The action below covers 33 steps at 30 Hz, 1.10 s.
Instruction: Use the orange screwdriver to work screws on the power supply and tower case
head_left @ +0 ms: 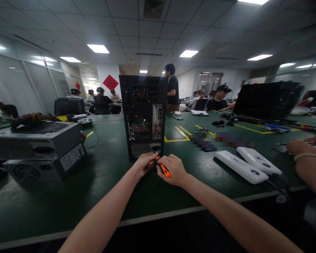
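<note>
A black computer case [144, 80] stands upright on the green table, its back panel facing me. My right hand [175, 169] is closed around an orange and black screwdriver [165, 170], whose front end points at the case's lower right corner. Close beside that end, my left hand [144, 164] has thumb and fingers pinched together near the bottom edge of the case. What lies between those fingertips is hidden, and so is the screwdriver's tip. Just above the hands is the power supply's grille and socket [155, 148].
Two stacked metal power supplies [50, 168] with bundled cables sit left, near a metal bowl [85, 122]. White power banks [241, 167] lie right. Another person's hands [305, 151] are at the far right, near a black case [263, 100]. Yellow tape [177, 140] marks the table.
</note>
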Each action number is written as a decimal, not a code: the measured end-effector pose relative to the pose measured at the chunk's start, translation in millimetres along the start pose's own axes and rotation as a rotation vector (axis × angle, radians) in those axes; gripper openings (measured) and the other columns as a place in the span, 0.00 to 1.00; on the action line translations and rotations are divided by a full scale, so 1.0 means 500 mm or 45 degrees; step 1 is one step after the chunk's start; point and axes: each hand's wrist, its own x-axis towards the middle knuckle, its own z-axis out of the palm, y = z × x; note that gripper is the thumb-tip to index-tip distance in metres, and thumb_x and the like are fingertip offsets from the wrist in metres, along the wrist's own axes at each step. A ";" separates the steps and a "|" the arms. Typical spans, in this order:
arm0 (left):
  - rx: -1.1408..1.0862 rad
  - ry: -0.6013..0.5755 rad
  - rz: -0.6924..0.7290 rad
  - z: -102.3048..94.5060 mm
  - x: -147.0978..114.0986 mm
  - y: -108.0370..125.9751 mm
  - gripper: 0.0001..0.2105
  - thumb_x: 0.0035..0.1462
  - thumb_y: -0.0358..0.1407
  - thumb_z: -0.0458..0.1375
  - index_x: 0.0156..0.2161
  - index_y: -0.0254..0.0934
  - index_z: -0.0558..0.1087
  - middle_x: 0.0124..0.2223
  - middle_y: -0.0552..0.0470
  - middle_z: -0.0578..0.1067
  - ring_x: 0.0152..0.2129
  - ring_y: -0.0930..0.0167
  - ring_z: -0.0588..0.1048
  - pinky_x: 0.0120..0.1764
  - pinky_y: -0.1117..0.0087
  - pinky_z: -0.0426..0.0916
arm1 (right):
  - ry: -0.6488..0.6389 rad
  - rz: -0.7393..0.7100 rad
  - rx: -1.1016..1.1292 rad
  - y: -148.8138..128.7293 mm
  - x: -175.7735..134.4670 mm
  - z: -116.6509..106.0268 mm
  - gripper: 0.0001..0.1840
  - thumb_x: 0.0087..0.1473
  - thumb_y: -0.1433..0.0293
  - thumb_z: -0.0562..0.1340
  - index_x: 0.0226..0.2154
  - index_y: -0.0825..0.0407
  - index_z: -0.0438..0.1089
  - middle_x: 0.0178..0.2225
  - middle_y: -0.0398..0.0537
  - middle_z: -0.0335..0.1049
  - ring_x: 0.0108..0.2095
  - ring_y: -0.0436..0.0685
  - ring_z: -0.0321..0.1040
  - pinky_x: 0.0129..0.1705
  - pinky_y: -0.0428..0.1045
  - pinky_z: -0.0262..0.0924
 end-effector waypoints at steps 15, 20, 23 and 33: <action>-0.038 0.108 0.035 -0.014 0.008 -0.002 0.07 0.47 0.32 0.53 0.32 0.29 0.69 0.16 0.58 0.62 0.09 0.84 0.55 0.12 0.82 0.43 | -0.083 0.046 0.011 -0.012 0.007 -0.004 0.10 0.48 0.67 0.52 0.35 0.54 0.60 0.26 0.44 0.63 0.25 0.49 0.56 0.31 0.46 0.47; -0.071 0.077 0.021 -0.019 0.013 0.000 0.08 0.45 0.26 0.51 0.33 0.29 0.69 0.28 0.49 0.71 0.11 0.85 0.58 0.11 0.83 0.45 | -0.133 -0.090 -0.060 -0.009 0.005 -0.007 0.05 0.44 0.71 0.55 0.29 0.52 0.62 0.27 0.45 0.61 0.28 0.51 0.56 0.34 0.47 0.47; -0.079 0.068 0.062 -0.022 0.014 -0.001 0.09 0.44 0.24 0.51 0.34 0.29 0.69 0.31 0.48 0.71 0.12 0.85 0.59 0.12 0.83 0.47 | -0.141 -0.090 -0.082 -0.011 0.009 -0.012 0.06 0.44 0.70 0.55 0.29 0.52 0.63 0.29 0.47 0.60 0.30 0.52 0.56 0.35 0.48 0.46; -0.023 0.076 0.076 -0.026 0.018 -0.006 0.09 0.43 0.27 0.54 0.34 0.30 0.69 0.35 0.46 0.71 0.13 0.85 0.60 0.13 0.83 0.48 | -0.084 -0.020 -0.044 -0.007 0.006 0.000 0.05 0.48 0.71 0.52 0.30 0.53 0.62 0.26 0.44 0.63 0.26 0.50 0.58 0.32 0.46 0.47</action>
